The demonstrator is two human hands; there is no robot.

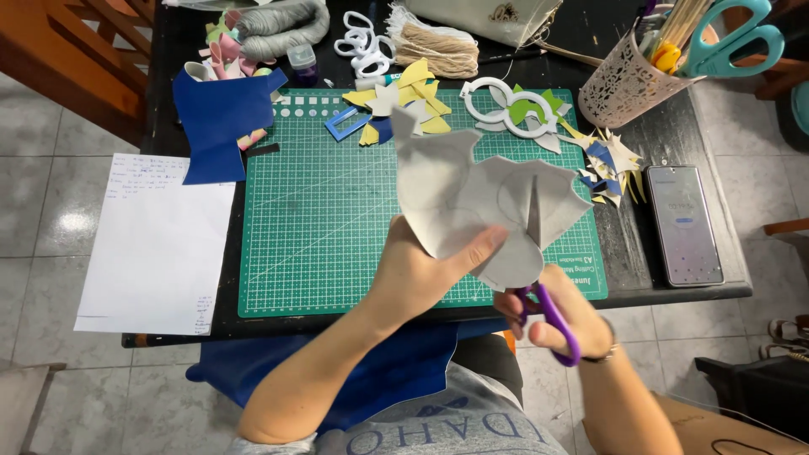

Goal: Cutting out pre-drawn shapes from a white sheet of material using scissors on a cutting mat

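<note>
Over the green cutting mat on your black bench, your left hand pinches grey felt; your right hand grips purple scissors cutting into it.

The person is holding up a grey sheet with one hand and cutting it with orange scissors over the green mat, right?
Not quite. In the head view the scissors in the right hand have purple handles, not orange. The rest holds: the left hand holds up the grey sheet over the green mat.

Matt grey sheet, glossy purple plastic scissors, matt green rubbery cutting mat.
</note>
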